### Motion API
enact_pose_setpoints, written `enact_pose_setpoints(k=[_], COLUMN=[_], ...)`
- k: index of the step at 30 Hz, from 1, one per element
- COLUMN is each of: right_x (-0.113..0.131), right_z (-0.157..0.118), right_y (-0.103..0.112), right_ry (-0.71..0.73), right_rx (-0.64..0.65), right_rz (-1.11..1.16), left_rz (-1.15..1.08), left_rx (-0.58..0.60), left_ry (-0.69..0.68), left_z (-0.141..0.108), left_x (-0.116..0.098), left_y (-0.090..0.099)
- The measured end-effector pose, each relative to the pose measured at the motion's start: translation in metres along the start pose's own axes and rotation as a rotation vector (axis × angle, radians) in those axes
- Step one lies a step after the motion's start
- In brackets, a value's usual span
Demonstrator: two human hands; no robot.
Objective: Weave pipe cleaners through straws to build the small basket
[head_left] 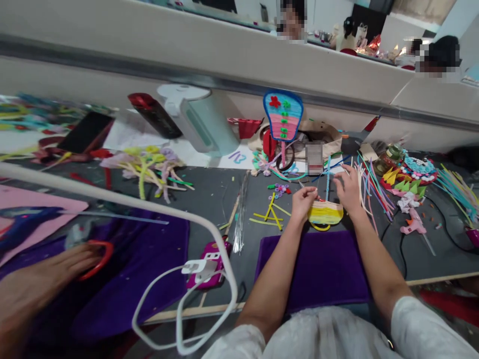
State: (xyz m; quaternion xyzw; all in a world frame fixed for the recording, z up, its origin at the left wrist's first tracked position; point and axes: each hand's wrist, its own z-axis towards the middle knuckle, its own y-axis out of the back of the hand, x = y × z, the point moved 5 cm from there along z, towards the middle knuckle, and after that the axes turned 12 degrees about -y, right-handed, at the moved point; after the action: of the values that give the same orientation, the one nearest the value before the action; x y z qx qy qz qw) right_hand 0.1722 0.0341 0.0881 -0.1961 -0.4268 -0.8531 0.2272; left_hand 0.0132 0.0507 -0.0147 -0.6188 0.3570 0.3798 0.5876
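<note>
A yellow, half-round piece (325,214) with pale stripes and a straight upper edge lies in front of me, above a purple cloth (325,269). A yellow loop (321,228) shows under it. My left hand (305,203) is closed in a pinch by its upper left edge; what is between the fingertips is too small to make out. At its right end is my right hand (349,189), thumb and fingers apart. A light blue stem (328,179) rises between the hands. Beyond stands a fan-shaped craft piece (283,115), blue and pink with a red flower.
Yellow pipe cleaners (273,212) lie left of my hands, near a pink power strip (209,264) with white cables. A pink glue gun (413,223) rests on the right. Another person's hand (56,274) holds orange-handled scissors (98,259). A kettle (204,119) stands behind.
</note>
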Motion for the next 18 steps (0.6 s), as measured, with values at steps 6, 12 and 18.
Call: enact_pose_setpoints(k=[6, 12, 18], right_x=[-0.012, 0.008, 0.006], right_z=[-0.034, -0.043, -0.046], right_y=[-0.020, -0.040, -0.047], right_ry=[-0.169, -0.101, -0.077], right_rx=[-0.133, -0.052, 0.004], right_rz=[0.064, 0.017, -0.088], left_rz=[-0.121, -0.198, -0.251], left_rx=[-0.047, -0.055, 0.000], left_ry=[0.090, 0.140, 0.211], left_z=[-0.002, -0.001, 0.000], left_x=[-0.001, 0.002, 0.010], left_y=[0.000, 0.003, 0.005])
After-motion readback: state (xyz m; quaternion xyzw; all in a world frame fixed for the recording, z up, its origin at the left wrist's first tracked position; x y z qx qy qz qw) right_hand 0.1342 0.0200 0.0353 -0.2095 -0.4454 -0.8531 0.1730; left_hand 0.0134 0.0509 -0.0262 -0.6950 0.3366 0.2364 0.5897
